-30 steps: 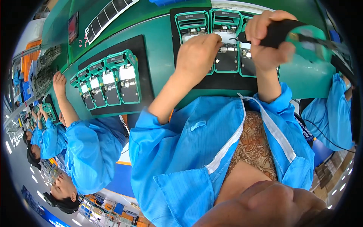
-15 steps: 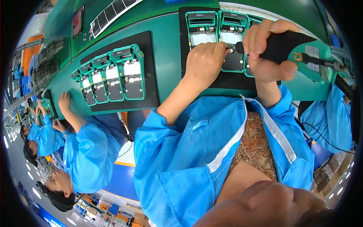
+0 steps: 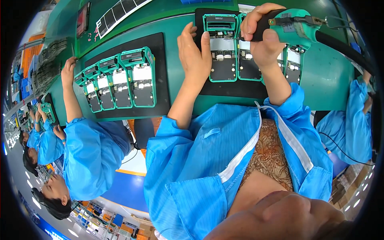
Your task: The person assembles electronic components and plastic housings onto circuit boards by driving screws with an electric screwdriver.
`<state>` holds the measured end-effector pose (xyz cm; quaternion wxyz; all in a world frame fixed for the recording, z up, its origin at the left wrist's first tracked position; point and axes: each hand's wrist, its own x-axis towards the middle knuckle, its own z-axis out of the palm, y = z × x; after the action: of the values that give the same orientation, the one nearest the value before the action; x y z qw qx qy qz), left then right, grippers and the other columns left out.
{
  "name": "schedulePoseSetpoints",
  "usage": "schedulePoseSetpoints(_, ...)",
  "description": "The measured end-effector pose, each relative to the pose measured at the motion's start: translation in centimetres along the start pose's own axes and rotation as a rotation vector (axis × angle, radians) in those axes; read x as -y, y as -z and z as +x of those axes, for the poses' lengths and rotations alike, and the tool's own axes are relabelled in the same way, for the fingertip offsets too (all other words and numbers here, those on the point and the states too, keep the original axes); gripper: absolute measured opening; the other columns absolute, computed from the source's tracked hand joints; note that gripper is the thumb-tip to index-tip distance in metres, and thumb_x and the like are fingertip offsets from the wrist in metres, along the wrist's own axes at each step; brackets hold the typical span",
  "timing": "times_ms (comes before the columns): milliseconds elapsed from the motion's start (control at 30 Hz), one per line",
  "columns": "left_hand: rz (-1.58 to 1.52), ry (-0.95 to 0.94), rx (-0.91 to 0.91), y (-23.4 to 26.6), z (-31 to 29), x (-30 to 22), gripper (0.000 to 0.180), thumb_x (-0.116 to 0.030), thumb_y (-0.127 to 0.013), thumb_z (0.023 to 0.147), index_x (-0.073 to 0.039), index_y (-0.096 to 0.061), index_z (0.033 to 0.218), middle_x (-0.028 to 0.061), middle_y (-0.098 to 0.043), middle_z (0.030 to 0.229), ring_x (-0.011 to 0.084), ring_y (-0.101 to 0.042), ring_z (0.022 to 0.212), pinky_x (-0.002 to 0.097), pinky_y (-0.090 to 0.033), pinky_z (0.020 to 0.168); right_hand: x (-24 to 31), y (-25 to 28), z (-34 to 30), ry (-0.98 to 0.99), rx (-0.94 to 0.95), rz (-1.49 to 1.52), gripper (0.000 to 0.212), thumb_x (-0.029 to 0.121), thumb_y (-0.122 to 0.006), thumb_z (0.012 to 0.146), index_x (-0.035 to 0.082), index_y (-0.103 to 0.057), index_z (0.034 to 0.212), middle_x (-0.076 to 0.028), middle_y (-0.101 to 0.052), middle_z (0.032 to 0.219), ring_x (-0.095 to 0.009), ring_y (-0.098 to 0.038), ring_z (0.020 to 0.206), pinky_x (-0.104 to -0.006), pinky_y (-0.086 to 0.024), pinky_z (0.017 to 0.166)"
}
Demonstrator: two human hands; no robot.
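My right hand is wrapped around the black grip of a green and black electric screwdriver. A thick black cable leads off its rear to the right. Its tip is hidden behind my hand. Below it, several green-framed device housings with black lower panels and white middle strips lie in a row on a black mat. My hand and the tool cover part of the row. Beside the leftmost housing, my left hand is open and raised, thumb and fingers apart, holding nothing.
To the left, another black mat carries several similar housings. A co-worker's hand reaches past them, near a stack of dark parts. A strip of dark squares and a dark flat device lie farther back.
My left hand has drawn back left from the screwdriver's tip and opened. My right hand has shifted the screwdriver slightly up and left, turning it. The co-worker's hand at left has moved farther away.
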<state>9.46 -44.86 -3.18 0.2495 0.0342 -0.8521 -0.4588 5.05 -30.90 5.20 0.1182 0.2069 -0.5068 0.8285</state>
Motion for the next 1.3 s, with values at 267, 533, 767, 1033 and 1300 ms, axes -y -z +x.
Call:
schedulePoseSetpoints(267,0.024,-0.012,0.014,-0.1,0.0,0.2,0.043,-0.025,-0.055,0.095,0.005,-0.045,0.125,0.0172,-0.056,0.112,0.0266,-0.053,0.098,0.0371,-0.044,0.084,-0.4,0.1,0.1,0.014,0.022,-0.042,0.062,0.044,-0.077,0.076,0.005,-0.042,0.107,-0.006,-0.050,0.066,-0.013,-0.048,0.051,-0.0229,-0.041,0.046)
schedulePoseSetpoints(533,0.022,-0.005,0.036,-0.4,-0.2,0.0,0.043,-0.024,-0.055,0.095,0.005,-0.045,0.125,0.0174,-0.055,0.112,0.0268,-0.052,0.098,0.0378,-0.044,0.084,-6.6,1.1,2.2,0.550,0.331,0.571,0.061,0.044,-0.078,0.075,0.004,-0.043,0.106,-0.006,-0.052,0.066,-0.012,-0.049,0.053,-0.0221,-0.041,0.047)
schedulePoseSetpoints(767,0.193,0.020,0.101,1.3,0.2,-0.8,0.051,-0.030,-0.061,0.090,0.007,-0.047,0.122,0.0211,-0.057,0.109,0.0353,-0.055,0.100,0.0430,-0.046,0.083,-2.4,1.8,-0.5,-0.062,0.132,-0.086,0.063,0.045,-0.078,0.075,0.003,-0.043,0.106,-0.006,-0.051,0.065,-0.011,-0.048,0.051,-0.0213,-0.040,0.047)
schedulePoseSetpoints(1033,0.520,0.239,0.716,4.3,2.2,-4.8,0.077,-0.054,-0.059,0.084,0.005,-0.046,0.131,0.0301,-0.064,0.094,0.0446,-0.063,0.089,0.0501,-0.050,0.075,0.6,2.6,0.5,-0.188,0.039,-0.083,0.039,0.013,-0.069,0.073,0.002,-0.051,0.105,-0.003,-0.054,0.078,-0.010,-0.053,0.066,-0.0231,-0.046,0.055)
schedulePoseSetpoints(1300,0.069,0.315,0.890,-0.9,-0.2,-7.0,0.079,-0.031,-0.069,0.086,0.012,-0.030,0.140,0.0127,-0.065,0.074,0.0176,-0.064,0.055,0.0280,-0.047,0.048,10.6,8.1,-1.3,0.150,0.022,0.090,0.044,0.017,-0.070,0.078,0.003,-0.040,0.107,-0.005,-0.052,0.065,-0.011,-0.052,0.057,-0.0226,-0.043,0.051)
